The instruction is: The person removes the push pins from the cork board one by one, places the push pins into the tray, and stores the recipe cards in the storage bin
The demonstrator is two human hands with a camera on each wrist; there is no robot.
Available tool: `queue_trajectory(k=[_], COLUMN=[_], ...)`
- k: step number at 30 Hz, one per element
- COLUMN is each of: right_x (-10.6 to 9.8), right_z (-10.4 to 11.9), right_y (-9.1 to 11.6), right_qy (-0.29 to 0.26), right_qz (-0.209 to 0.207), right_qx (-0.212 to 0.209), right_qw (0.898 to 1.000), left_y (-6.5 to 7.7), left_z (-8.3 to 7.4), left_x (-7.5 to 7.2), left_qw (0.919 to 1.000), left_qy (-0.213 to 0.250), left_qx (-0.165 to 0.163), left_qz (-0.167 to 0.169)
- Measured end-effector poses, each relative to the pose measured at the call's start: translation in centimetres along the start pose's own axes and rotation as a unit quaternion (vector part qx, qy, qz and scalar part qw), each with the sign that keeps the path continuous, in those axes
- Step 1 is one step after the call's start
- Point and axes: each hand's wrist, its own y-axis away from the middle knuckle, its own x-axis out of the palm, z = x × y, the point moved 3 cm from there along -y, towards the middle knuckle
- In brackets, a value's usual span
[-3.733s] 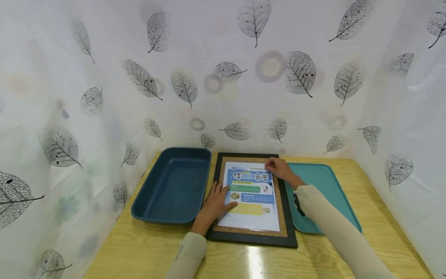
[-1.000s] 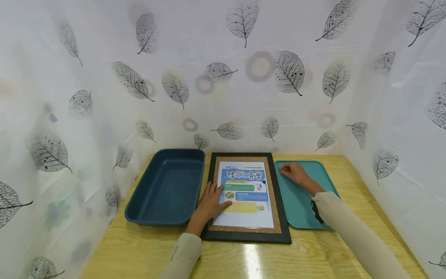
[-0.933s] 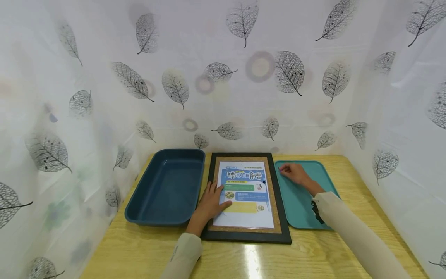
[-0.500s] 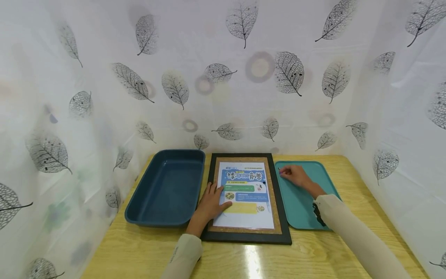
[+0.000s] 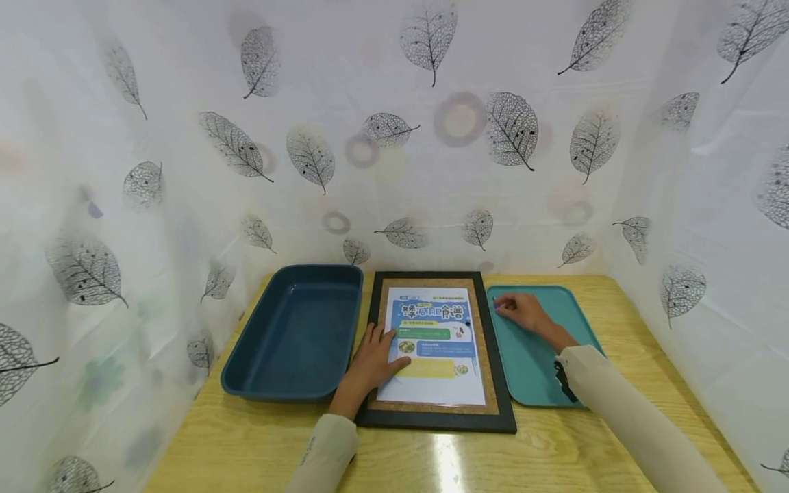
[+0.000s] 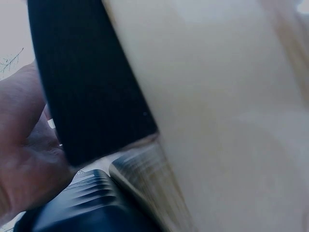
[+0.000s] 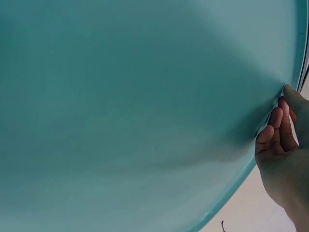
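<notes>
A cork board in a black frame [image 5: 431, 419] lies on the table, with a printed poster [image 5: 431, 390] flat on its cork. My left hand [image 5: 370, 356] rests over the board's left side, fingers spread and fingertips on the poster's left edge. A small dark dot [image 5: 467, 324] shows at the poster's right edge. My right hand [image 5: 524, 311] is at the upper left corner of the teal tray [image 5: 542, 383]. Its thumb and fingertips pinch a small purple thing [image 5: 496, 306], mostly hidden by the fingers. In the right wrist view, the fingertips are down at the tray's surface.
A deep dark blue tub [image 5: 290, 356] stands left of the board, close to my left forearm. The teal tray sits against the board's right side. Behind everything hangs a white curtain [image 5: 394, 185] with leaf prints. Wooden tabletop [image 5: 259, 445] shows in front.
Since the earliest frame, my right hand has moved from the poster's upper right corner to the teal tray, where it now pinches the purple thing. My left hand has stayed on the board.
</notes>
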Motion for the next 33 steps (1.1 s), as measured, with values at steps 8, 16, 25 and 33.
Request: queue_trajectory(k=[8,16,25,33], right_x=[-0.1,0.3,0.6,1.3], right_z=[0.3,1.4,2.9,3.7], right_y=[0.1,-0.2,-0.6,-0.8], right_qy=[-0.003,0.005,0.011,0.006], right_qz=[-0.007,-0.007,0.006,0.025], right_qx=[0.002,-0.005,-0.024,-0.023], right_qw=[1.000,1.000,1.000,0.999], left_y=[0.3,0.3,0.2,0.1], left_z=[-0.1,-0.2,-0.1,0.0], left_x=[-0.2,-0.2,-0.1,-0.1], left_qw=[1.0000,1.0000,1.0000,1.0000], left_qy=[0.003,0.005,-0.002,-0.002], left_qx=[-0.002,0.002,-0.003,-0.001], left_qz=[0.004,-0.002,0.001,0.000])
